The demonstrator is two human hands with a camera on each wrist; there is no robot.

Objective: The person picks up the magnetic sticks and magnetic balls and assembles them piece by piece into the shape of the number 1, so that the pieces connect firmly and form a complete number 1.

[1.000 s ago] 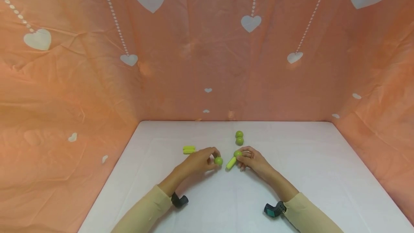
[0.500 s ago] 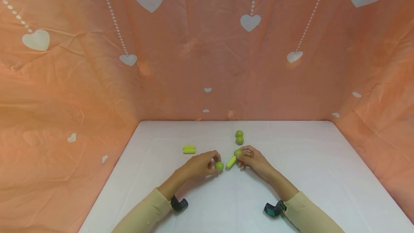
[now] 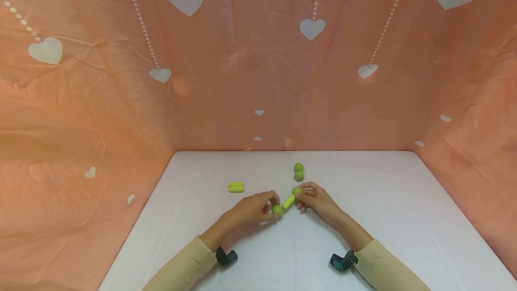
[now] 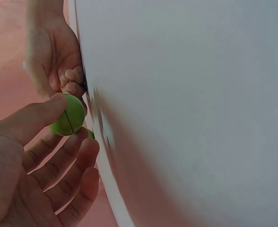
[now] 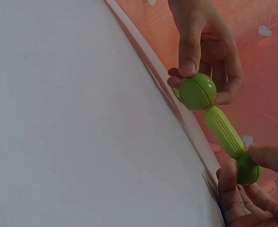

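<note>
Between thumb and fingers, my left hand (image 3: 252, 208) pinches a green ball (image 3: 277, 210) with a seam round its middle. My right hand (image 3: 319, 201) pinches a second green ball (image 5: 248, 169), from which a short yellow-green ribbed bar (image 5: 224, 132) sticks out. The bar's free end points at the left hand's ball (image 5: 198, 91), right at its surface in the right wrist view. In the left wrist view, the left hand's ball (image 4: 68, 116) hides the bar.
Two more green balls (image 3: 299, 176) sit one behind the other towards the back of the white table (image 3: 363, 183). Left of them lie two yellow-green bars (image 3: 236, 189), side by side. An orange cloth (image 3: 258, 80) with white hearts rises behind and at both sides.
My left hand has brought its ball nearer to me and to the right, up to the bar's free end. My right hand stays almost still with its ball and bar.
</note>
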